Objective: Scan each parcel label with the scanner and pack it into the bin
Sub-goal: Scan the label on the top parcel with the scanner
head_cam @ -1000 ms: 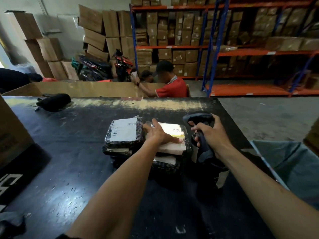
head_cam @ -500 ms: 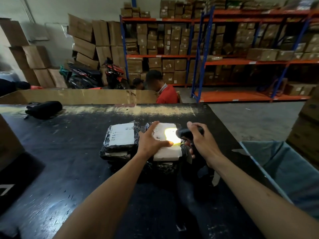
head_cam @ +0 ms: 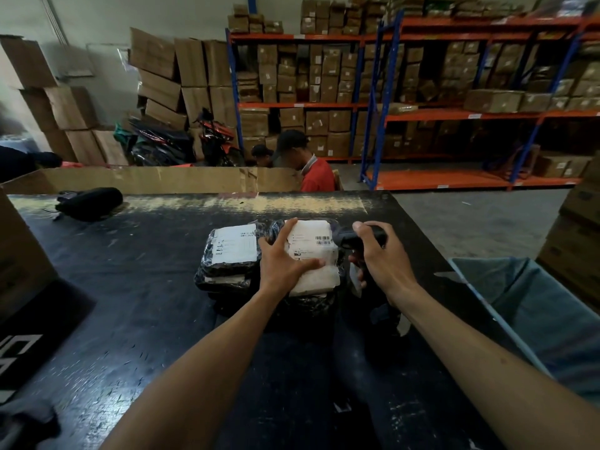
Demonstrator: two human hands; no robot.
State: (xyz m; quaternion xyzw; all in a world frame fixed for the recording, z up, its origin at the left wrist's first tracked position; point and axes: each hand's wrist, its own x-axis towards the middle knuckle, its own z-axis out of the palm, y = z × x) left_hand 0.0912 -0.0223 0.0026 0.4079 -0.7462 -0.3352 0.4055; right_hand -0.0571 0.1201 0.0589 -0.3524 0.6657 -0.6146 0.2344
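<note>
Fingers (head_cam: pixel 306 263) of our left hand (head_cam: pixel 282 264) lie spread on the right parcel (head_cam: pixel 313 254), atop a stack on the table (head_cam: pixel 130 303); our right hand (head_cam: pixel 378 254) grips the scanner (head_cam: pixel 349 237) beside its label (head_cam: pixel 321 240). Lifting could topple the stack. Left parcel (head_cam: pixel 232 248) crowds close; bin (head_cam: pixel 535 306) waits right.

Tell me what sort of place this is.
Most likely a warehouse packing or dispatch area. Blue-and-orange racking is filled with cardboard boxes, labelled parcels sit on a black worktable, and the right hand holds a scanner.
</note>
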